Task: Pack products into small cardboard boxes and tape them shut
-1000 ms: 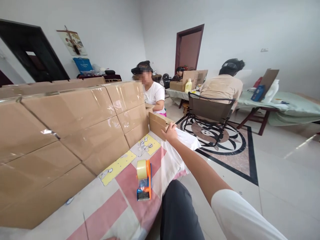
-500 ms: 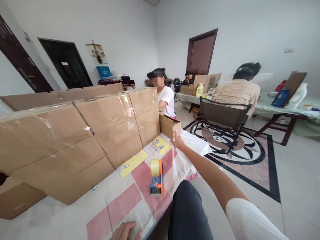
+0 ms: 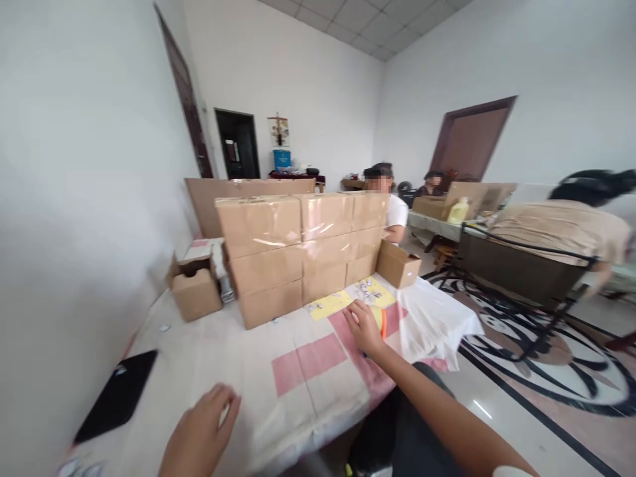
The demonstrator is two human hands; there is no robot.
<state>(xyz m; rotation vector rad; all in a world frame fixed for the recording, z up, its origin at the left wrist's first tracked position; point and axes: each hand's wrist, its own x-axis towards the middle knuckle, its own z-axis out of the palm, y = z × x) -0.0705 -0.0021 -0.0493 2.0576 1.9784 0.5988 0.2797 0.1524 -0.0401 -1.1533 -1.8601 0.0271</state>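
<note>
My right hand (image 3: pixel 364 327) hovers over the table with its fingers loosely bent and nothing seen in them. Just behind and below it is the tape dispenser (image 3: pixel 383 322), mostly hidden by the hand. My left hand (image 3: pixel 201 427) is low over the near table edge, fingers half curled and thumb apart, holding nothing I can see. A wall of stacked cardboard boxes (image 3: pixel 325 232) stands in front of both hands, with clear tape across it. A small open-topped cardboard box (image 3: pixel 399 265) sits at the stack's right end.
Left of the stack stands another small cardboard box (image 3: pixel 197 296), open at the top. A black flat mat (image 3: pixel 119 397) lies on the tablecloth (image 3: pixel 233 361) at the left. Behind the stack a co-worker (image 3: pixel 397 212) sits; another person (image 3: pixel 556 218) is in a chair (image 3: pixel 521 265) to the right.
My right hand has let go of the small box at the stack's right end and come back over the tape dispenser. The view has turned left; my left hand has lifted more into sight.
</note>
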